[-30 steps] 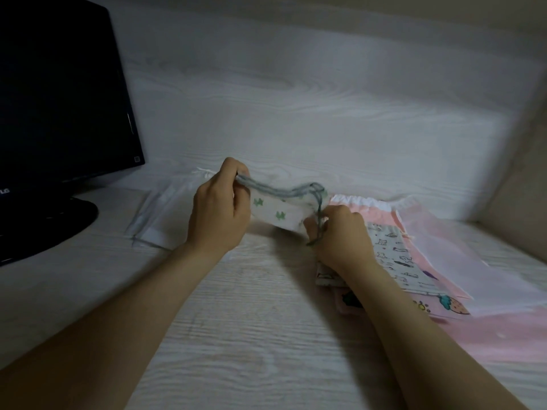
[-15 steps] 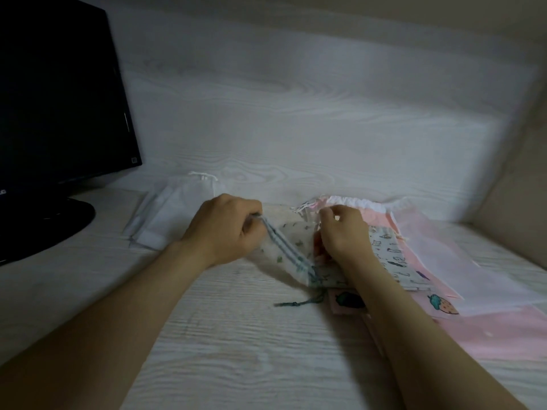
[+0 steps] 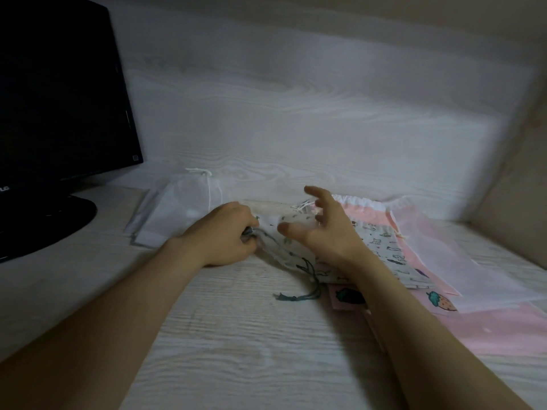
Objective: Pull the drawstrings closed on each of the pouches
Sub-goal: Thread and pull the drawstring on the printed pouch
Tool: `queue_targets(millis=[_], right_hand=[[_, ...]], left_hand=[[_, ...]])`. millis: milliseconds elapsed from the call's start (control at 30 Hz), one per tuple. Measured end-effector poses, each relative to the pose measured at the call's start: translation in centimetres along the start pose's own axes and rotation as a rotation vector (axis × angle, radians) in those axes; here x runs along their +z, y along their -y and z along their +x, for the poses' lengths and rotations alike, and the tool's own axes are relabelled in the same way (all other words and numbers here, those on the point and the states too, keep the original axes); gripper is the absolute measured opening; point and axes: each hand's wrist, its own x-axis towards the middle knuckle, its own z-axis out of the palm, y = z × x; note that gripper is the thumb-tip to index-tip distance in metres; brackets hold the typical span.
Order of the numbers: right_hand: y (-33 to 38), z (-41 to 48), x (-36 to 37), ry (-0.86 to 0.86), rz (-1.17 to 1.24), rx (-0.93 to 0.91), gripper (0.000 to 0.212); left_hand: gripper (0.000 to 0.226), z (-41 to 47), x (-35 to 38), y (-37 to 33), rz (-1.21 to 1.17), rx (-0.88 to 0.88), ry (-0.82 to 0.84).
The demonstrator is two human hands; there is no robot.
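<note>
Dim alcove: pale wood-grain surface (image 3: 236, 335) meeting a back panel (image 3: 296, 113) of the same grain, with a beige side wall (image 3: 518, 173) along the right edge. At the back-left corner, a black monitor (image 3: 59, 99) on a round foot. Just right of it, near the back edge, flat white mesh pouches (image 3: 177, 202) with a white cord. Toward the back-right corner, a fanned pile of pink and printed pouches (image 3: 384, 250). Between the two, near the middle of the back edge, the leaf-print pouch (image 3: 284, 250), flat on the surface and overlapping the pile, with a grey-green drawstring (image 3: 299, 295) trailing toward the front edge. Left hand (image 3: 225, 235) down at the pouch's left end, fingers (image 3: 248, 223) clenched around bunched cloth and cord. Right hand (image 3: 325, 232) poised above the pouch, fingers (image 3: 318, 192) spread and released, holding nothing.
</note>
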Motion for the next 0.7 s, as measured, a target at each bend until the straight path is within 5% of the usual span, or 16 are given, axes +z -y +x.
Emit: queue_targets(millis=[200, 367, 533, 700], right_hand=[[0.7, -0.4, -0.5, 0.095, -0.354, -0.153, 0.043], [-0.2, 0.0, 0.0, 0.014, -0.422, -0.255, 0.011], [-0.9, 0.7, -0.2, -0.258, -0.362, -0.219, 0.008], [-1.7, 1.3, -0.3, -0.271, -0.320, -0.130, 0.014]], left_hand=[[0.032, 0.4, -0.4, -0.1, 0.196, -0.063, -0.229], [0.004, 0.6, -0.3, 0.4, 0.057, -0.168, -0.368], [0.004, 0.7, -0.3, 1.5, -0.189, -0.279, -0.483], [0.013, 0.8, 0.0, 1.4, -0.274, -0.200, -0.525]])
